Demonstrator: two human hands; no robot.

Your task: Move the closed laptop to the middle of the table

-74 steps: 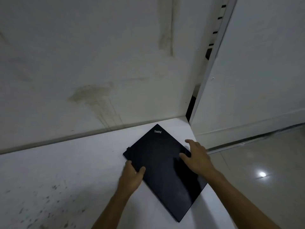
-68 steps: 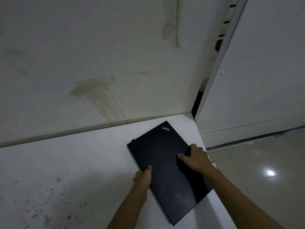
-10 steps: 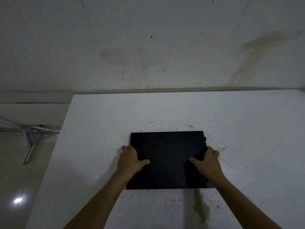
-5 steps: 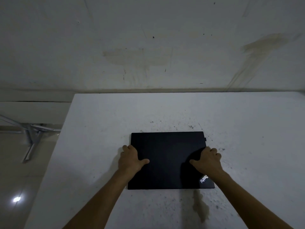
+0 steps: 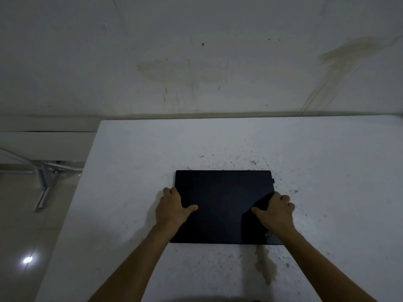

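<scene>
The closed black laptop [image 5: 224,205] lies flat on the white bench [image 5: 327,160], square to its front edge. The left hand [image 5: 172,211] clasps its 9 o'clock edge, thumb on the lid and fingers curled over the side. The right hand [image 5: 275,214] grips the 3 o'clock edge likewise, its wrist covering part of the lid's logo (letters unreadable). The fingertips of both are hidden below the edges. At 9 o'clock, off the bench, stands a dim metal frame [image 5: 46,177], cut off by the picture's border.
</scene>
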